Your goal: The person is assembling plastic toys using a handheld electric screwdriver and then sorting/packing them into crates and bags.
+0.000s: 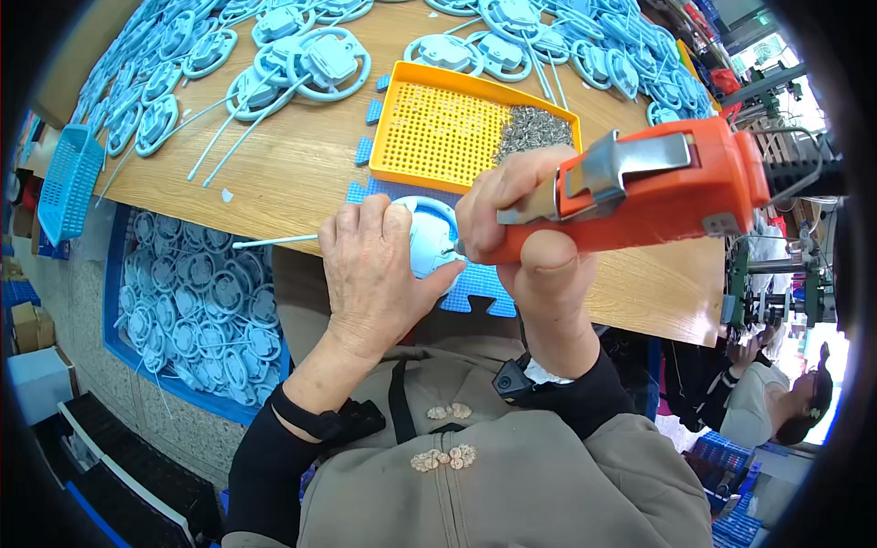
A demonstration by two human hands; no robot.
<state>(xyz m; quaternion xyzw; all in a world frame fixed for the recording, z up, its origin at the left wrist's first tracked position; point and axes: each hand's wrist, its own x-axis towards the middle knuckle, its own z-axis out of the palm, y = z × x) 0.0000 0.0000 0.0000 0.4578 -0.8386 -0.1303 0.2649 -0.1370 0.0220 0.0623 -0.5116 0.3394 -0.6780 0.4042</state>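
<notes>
My left hand [370, 265] grips a light-blue plastic part [431, 239] at the near edge of the table, its fingers over the part's left side and the thumb along the near side. The part has a round rim, a raised casing and a thin rod pointing left. In my right hand [548, 274] is an orange-red electric screwdriver [658, 205] with a metal lever, lying nearly level. Its tip meets the casing near my left thumb. Whether a screw sits under the tip is too small to tell. A blue foam mat [498, 290] lies under the part.
Just beyond stands a yellow perforated tray [438, 128] with small metal screws [534, 130]. Similar light-blue parts [329, 59] crowd the table's far side. A blue bin [114, 315] of them stands below left, near a blue basket [68, 183]. Another person [776, 402] sits at right.
</notes>
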